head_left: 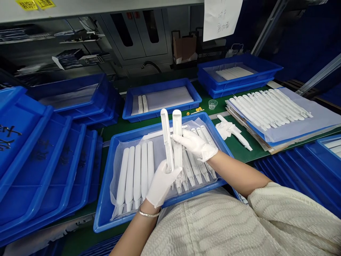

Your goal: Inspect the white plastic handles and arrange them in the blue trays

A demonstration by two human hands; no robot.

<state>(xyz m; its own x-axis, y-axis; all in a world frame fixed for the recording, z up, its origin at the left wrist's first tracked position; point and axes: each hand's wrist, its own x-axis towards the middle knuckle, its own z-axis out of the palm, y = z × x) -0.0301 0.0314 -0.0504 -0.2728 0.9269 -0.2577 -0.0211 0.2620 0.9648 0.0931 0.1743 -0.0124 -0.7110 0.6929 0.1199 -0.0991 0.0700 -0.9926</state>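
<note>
My left hand (160, 186), in a white glove, is closed round the lower part of a long white plastic shell (165, 128), which stands upright and slightly tilted. Right beside it is a second white plastic shell (177, 121), its hollow ribbed side facing me. My gloved right hand (197, 144) pinches this second shell near its middle; my left thumb also reaches its lower part. Both are held above a blue tray (104, 192) lined with thin white sheet. Smooth white shells (129, 167) lie in a row at the tray's left, and ribbed-ended ones (196, 169) at its right.
Blue trays lean in a stack (53, 156) at left. Behind is a blue tray (162, 111) with two pieces. At right, white pieces (266, 106) lie on a sheet-covered stack, near a wrapped piece (234, 131) and small clear cup (212, 104). A paper (222, 19) hangs overhead.
</note>
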